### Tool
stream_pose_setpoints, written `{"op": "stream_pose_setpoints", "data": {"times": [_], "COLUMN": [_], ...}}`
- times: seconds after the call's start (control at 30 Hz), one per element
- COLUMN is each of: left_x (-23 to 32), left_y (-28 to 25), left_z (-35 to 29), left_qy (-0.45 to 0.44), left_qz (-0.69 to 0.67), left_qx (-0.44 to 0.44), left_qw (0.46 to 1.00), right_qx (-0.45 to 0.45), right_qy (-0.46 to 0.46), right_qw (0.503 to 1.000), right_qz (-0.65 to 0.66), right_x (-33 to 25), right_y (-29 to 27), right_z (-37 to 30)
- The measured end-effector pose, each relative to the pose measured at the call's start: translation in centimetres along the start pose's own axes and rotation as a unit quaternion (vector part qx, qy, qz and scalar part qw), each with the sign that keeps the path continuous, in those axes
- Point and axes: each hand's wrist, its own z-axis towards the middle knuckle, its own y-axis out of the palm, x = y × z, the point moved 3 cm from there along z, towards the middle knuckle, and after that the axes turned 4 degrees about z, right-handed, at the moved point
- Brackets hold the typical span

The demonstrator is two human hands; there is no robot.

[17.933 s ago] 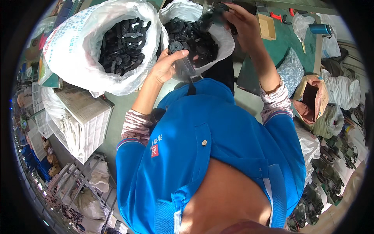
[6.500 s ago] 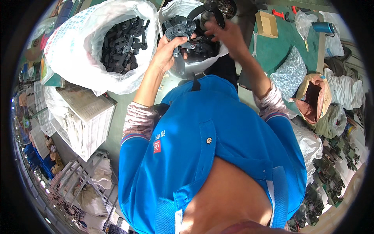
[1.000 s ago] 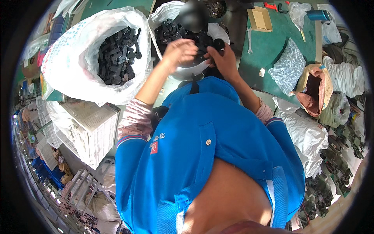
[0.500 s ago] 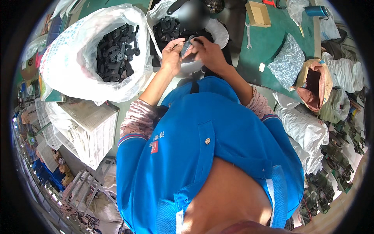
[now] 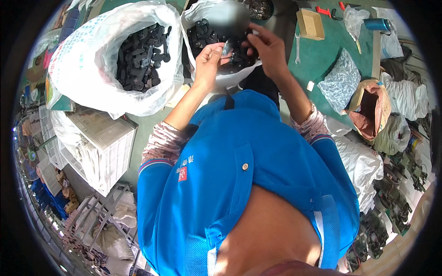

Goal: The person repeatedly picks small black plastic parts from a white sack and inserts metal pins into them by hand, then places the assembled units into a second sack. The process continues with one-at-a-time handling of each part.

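My left hand [image 5: 209,64] is closed in a pinch over the front of a white bag [image 5: 188,33] holding black plastic parts [image 5: 202,33]. Between its thumb and forefinger is a small, shiny grey metal piece [image 5: 226,48]. My right hand [image 5: 271,49] hovers at the bag's right side, apart from the left, its fingers curled with thumb and forefinger close together. Whatever those fingertips hold, if anything, is too small to make out. A blurred round patch hides the back of this bag.
A larger white sack [image 5: 83,60] of black lever-like parts [image 5: 142,57] stands at left. On the green table [image 5: 317,64] at right lie a wrench [image 5: 297,49], an open cardboard box [image 5: 310,25], a clear plastic bag [image 5: 340,76] and a blue can [image 5: 376,25]. A dark container [image 5: 255,8] sits behind.
My right hand has moved right, away from my left hand. The left hand keeps its pinch on the metal piece. The whole view has shifted slightly.
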Motion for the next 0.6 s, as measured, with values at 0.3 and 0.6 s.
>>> {"op": "stream_pose_setpoints", "data": {"times": [0.3, 0.6], "left_x": [-0.5, 4.5], "left_y": [-3.3, -16.7], "left_z": [0.6, 0.9], "left_qy": [-0.030, 0.087], "left_qz": [0.100, 0.529], "left_qx": [0.029, 0.233], "left_qw": [0.994, 0.812], "right_qx": [-0.038, -0.019], "right_qy": [0.007, 0.053], "right_qw": [0.996, 0.998], "right_qz": [-0.078, -0.019], "right_x": [-7.6, -3.4], "right_y": [1.7, -0.8], "right_z": [7.3, 3.3]}}
